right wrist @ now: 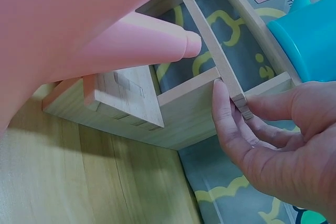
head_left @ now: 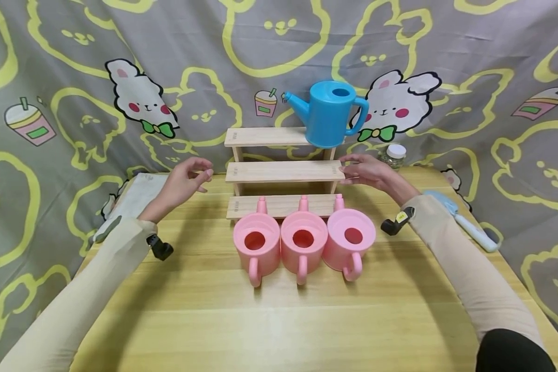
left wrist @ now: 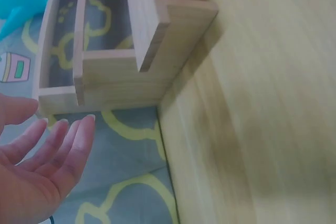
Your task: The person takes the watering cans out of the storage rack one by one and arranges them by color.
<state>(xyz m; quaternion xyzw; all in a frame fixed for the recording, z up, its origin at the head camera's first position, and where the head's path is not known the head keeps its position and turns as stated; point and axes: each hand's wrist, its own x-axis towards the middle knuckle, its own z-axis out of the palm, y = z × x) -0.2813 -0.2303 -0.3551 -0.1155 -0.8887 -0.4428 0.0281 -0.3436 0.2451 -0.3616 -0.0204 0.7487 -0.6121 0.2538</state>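
A three-tier wooden shelf rack (head_left: 283,171) stands against the patterned cloth. My right hand (right wrist: 283,135) pinches the right end of its middle board, thumb on one face and fingers on the other. To the left of the rack, my left hand (head_left: 183,181) hangs in the air with relaxed fingers, apart from the wood and holding nothing. A blue watering can (head_left: 331,114) stands on the right part of the top board, spout to the left. Three pink watering cans, the left (head_left: 257,243), the middle (head_left: 304,243) and the right (head_left: 350,240), stand side by side before the lowest board, handles towards me.
Behind the right hand is a lidded jar (head_left: 394,156). A blue-and-white tool (head_left: 469,225) lies at the table's right edge. On the left lie a white cloth (head_left: 137,199) and a dark grey object (head_left: 107,229). The wooden table (head_left: 279,330) extends towards me.
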